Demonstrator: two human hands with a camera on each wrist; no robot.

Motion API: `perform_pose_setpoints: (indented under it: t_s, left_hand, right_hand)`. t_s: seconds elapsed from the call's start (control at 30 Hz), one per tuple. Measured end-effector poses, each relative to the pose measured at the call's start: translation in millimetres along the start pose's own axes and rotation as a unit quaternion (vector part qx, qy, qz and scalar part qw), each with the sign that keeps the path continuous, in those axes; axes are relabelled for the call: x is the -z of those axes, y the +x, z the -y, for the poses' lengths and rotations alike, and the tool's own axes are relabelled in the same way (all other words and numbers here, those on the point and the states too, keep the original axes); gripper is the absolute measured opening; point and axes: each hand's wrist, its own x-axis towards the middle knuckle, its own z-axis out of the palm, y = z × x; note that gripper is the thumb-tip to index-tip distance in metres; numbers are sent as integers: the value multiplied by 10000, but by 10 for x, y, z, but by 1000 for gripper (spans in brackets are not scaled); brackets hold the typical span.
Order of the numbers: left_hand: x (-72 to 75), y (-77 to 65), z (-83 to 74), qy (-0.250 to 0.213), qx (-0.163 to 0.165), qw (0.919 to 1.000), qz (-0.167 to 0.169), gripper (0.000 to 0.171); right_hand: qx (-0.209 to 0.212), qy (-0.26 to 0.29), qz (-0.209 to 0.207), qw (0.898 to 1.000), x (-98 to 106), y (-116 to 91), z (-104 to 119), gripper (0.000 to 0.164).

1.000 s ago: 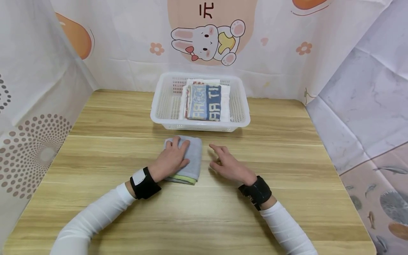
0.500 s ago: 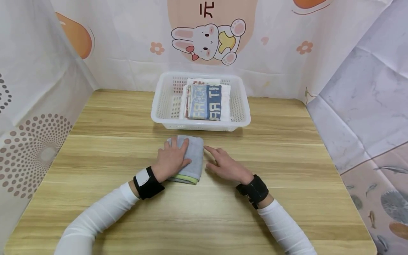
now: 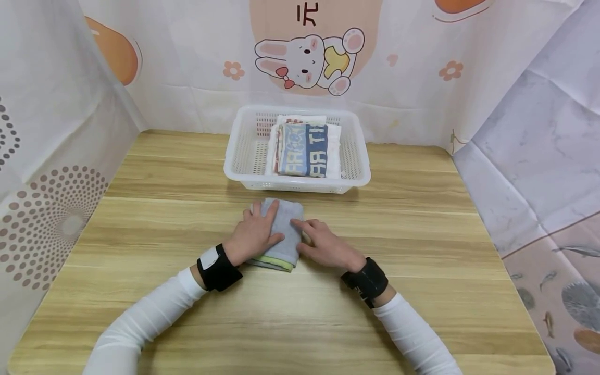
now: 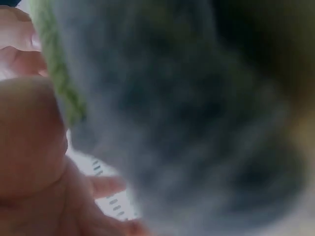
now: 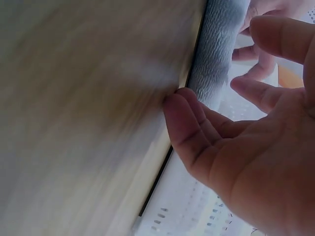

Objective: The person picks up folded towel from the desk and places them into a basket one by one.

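Note:
A folded grey towel (image 3: 287, 245) with a lime-green band along its near edge lies on the wooden table, just in front of the basket. My left hand (image 3: 250, 237) rests on its left half, fingers spread. At the right edge is my right hand (image 3: 329, 247); its index finger extends over the towel, and its thumb is beside that edge. Whether the index finger touches the cloth cannot be told. In the right wrist view, the lower fingers are bent near the tabletop with nothing between them. The towel (image 4: 172, 108) fills much of the left wrist view, blurred.
A white perforated plastic basket (image 3: 239, 174) stands behind the towel. Inside it lie folded towels, with a blue lettered one (image 3: 304, 150) on top. Patterned curtains (image 3: 187, 67) hang behind and at both sides of the wooden table (image 3: 422, 219).
My right hand has moved left, from beside the towel until its index finger is over the edge. The towel and my left hand have shifted slightly to the right.

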Motion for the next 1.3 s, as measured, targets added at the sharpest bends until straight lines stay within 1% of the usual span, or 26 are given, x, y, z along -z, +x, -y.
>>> perform_pose_setpoints:
  t_s: [0.1, 0.2, 0.3, 0.37, 0.47, 0.6, 0.7, 0.8, 0.83, 0.9, 0.97, 1.03, 1.1, 1.17, 1.27, 1.3]
  left_hand:
    - [-23, 6, 19, -480, -50, 9988, -43, 83]
    - [-44, 11, 43, -1080, -4, 9941, -36, 82]
    - [-55, 17, 69, -1666, -22, 9860, -61, 81]
    - [-56, 27, 86, -1961, -77, 9805, -98, 80]
    - [-45, 37, 103, -2381, -61, 9712, -92, 78]
    - [-26, 27, 116, -2980, 146, 9544, -28, 80]
    - [-21, 22, 125, -3306, 336, 9432, -34, 84]
    - [-20, 35, 133, -3482, 472, 9362, -20, 86]
    - [-17, 39, 133, -3500, 503, 9354, -3, 86]
    - [-5, 42, 128, -3585, 590, 9316, 31, 86]
    - [2, 40, 122, -3745, 682, 9247, 40, 86]
    - [-1, 32, 116, -4051, 713, 9115, 4, 87]
    - [-12, 22, 106, -4530, 771, 8882, -8, 89]
    - [-28, 14, 84, -5035, 845, 8598, -45, 91]
    - [-48, 14, 48, -5843, 1073, 8044, -21, 95]
    - [-47, 12, 37, -6041, 1147, 7886, -24, 95]
  right_hand:
    - [117, -6, 32, 9999, -11, 2, 0, 57]
    - [114, 175, 79, 9997, -17, -1, 3, 55]
    - [15, 574, 117, 9983, -17, -2, 13, 54]
    - [-65, 892, 102, 9959, -21, 7, 12, 53]
    - [-229, 1300, -27, 9912, -34, 21, 6, 51]
    - [-333, 1774, -223, 9833, -45, 51, -10, 47]
    - [-413, 2258, -271, 9729, -48, 74, -34, 46]
    - [-613, 2709, -288, 9602, -44, 81, -47, 44]
    - [-701, 2830, -299, 9561, -44, 81, -51, 43]
    - [-802, 2985, -312, 9505, -44, 82, -55, 43]
    - [-873, 3084, -340, 9466, -44, 81, -58, 43]
    - [-954, 3093, -356, 9455, -40, 83, -58, 45]
    - [-991, 3062, -372, 9461, -16, 76, -28, 47]
    - [-1023, 3033, -429, 9464, -15, 76, -36, 48]
    - [-1025, 3108, -498, 9436, -28, 78, -61, 48]
    - [-1031, 3167, -515, 9415, -55, 92, -108, 48]
